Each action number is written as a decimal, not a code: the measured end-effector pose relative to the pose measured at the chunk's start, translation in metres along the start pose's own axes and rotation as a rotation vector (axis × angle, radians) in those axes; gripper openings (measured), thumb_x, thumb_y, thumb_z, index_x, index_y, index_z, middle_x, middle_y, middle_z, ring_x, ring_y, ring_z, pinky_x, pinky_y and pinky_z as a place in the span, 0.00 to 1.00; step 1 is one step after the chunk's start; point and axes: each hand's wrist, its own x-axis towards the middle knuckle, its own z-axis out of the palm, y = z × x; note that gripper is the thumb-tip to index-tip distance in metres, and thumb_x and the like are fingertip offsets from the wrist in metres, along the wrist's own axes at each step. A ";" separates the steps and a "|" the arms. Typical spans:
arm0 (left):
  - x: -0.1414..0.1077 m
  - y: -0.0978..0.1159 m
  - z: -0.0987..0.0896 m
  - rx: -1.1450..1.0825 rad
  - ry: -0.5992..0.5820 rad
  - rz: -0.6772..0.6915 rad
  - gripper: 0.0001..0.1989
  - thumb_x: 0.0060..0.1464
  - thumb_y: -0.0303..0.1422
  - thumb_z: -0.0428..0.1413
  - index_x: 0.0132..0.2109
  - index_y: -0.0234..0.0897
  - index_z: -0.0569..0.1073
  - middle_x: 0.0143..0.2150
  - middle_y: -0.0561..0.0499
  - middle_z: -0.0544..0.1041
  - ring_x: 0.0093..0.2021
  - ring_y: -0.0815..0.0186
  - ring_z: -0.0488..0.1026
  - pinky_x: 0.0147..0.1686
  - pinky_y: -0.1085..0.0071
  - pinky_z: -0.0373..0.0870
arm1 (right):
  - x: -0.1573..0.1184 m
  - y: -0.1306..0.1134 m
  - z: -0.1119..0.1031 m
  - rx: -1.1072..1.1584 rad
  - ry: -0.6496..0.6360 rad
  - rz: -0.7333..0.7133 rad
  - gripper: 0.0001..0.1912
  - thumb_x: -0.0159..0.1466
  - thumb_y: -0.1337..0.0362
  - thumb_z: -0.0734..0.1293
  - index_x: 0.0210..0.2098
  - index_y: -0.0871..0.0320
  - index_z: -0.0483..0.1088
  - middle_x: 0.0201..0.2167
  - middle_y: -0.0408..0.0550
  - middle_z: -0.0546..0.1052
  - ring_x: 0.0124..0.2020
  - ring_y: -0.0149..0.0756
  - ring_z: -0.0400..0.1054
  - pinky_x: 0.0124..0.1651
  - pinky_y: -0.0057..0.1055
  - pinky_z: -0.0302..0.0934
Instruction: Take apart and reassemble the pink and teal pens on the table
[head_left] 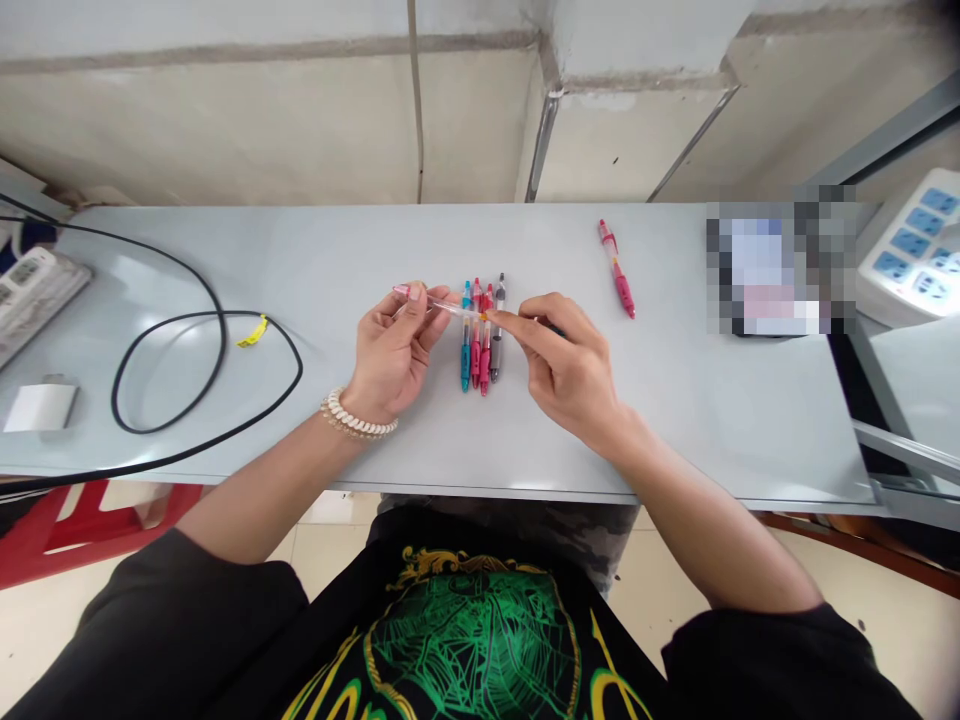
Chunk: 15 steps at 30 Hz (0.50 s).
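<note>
My left hand (pixel 394 345) pinches a clear pen barrel (pixel 442 304) with a pink end, held nearly level above the table. The fingertips of my right hand (pixel 566 365) are closed at the barrel's other end, by a small orange piece (pixel 484 317). A small dark blue bit (pixel 556 329) shows between my right fingers; its kind is unclear. Under the barrel lie a teal pen (pixel 466 360), two pink pens (pixel 475 365) side by side, and a grey pen (pixel 496 360), partly covered by the barrel and my right fingertip.
Another pink pen (pixel 617 275) lies apart at the back right. A blurred phone-like object (pixel 761 275) and a white power strip (pixel 911 245) are farther right. On the left are a looped black cable (pixel 217 312) with a yellow tag and a white charger (pixel 41 407).
</note>
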 end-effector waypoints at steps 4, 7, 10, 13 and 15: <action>0.008 0.004 -0.007 -0.038 0.035 -0.065 0.07 0.67 0.32 0.62 0.38 0.38 0.80 0.44 0.50 0.85 0.54 0.71 0.83 0.48 0.87 0.79 | 0.009 -0.010 -0.013 0.119 0.052 0.098 0.18 0.75 0.69 0.61 0.54 0.46 0.79 0.41 0.48 0.77 0.40 0.38 0.72 0.43 0.40 0.72; 0.011 0.008 -0.010 -0.049 0.032 -0.107 0.06 0.67 0.31 0.62 0.38 0.38 0.80 0.46 0.51 0.85 0.55 0.72 0.82 0.47 0.89 0.78 | 0.013 -0.017 -0.016 0.208 0.094 0.133 0.15 0.75 0.67 0.62 0.53 0.47 0.80 0.42 0.48 0.78 0.40 0.37 0.72 0.42 0.38 0.72; 0.008 0.009 -0.007 -0.057 0.019 -0.127 0.07 0.69 0.31 0.60 0.39 0.38 0.80 0.44 0.51 0.85 0.51 0.73 0.84 0.46 0.90 0.78 | 0.012 -0.020 -0.012 0.242 0.074 0.078 0.16 0.74 0.69 0.62 0.53 0.49 0.79 0.42 0.48 0.78 0.41 0.35 0.73 0.43 0.37 0.72; 0.001 0.006 0.000 -0.034 -0.020 -0.113 0.05 0.68 0.32 0.62 0.42 0.36 0.80 0.42 0.51 0.85 0.46 0.74 0.85 0.44 0.89 0.79 | 0.007 -0.017 -0.005 0.191 0.038 0.018 0.19 0.74 0.72 0.61 0.55 0.49 0.78 0.42 0.48 0.76 0.40 0.34 0.72 0.43 0.37 0.72; -0.004 0.004 0.003 -0.001 -0.053 -0.047 0.05 0.65 0.33 0.65 0.45 0.37 0.80 0.42 0.51 0.85 0.43 0.73 0.85 0.42 0.86 0.80 | 0.004 -0.016 -0.001 0.124 0.008 -0.001 0.21 0.74 0.74 0.59 0.56 0.49 0.77 0.44 0.49 0.76 0.40 0.34 0.72 0.43 0.36 0.73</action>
